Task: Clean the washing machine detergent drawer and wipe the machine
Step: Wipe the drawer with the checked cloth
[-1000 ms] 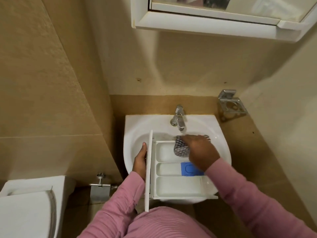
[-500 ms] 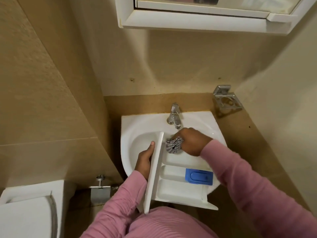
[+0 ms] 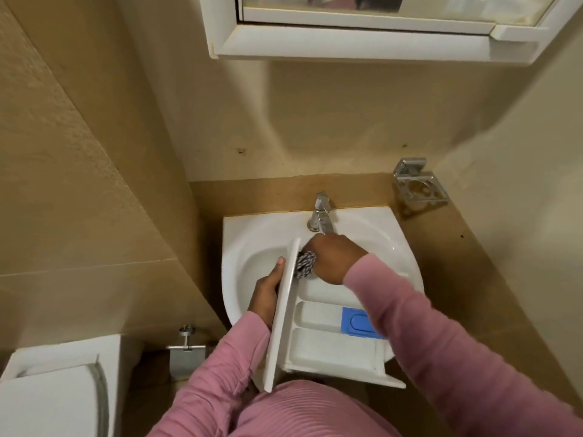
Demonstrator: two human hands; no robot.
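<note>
White plastic detergent drawer (image 3: 318, 339) held over white ceramic sink (image 3: 246, 247), below chrome tap (image 3: 320, 212). Change over last second: drawer swung from square to skewed, and grey-white checked cloth (image 3: 305, 263) moved from middle of far compartment into corner against front panel. Left hand (image 3: 265, 294): fingers grip front panel from outside. Right hand (image 3: 334, 260): fingers bunched round cloth, pressing down. I judge scrub is at far compartment's corner. Middle compartment with blue plastic insert (image 3: 358, 321), near compartment and machine wipe remain.
</note>
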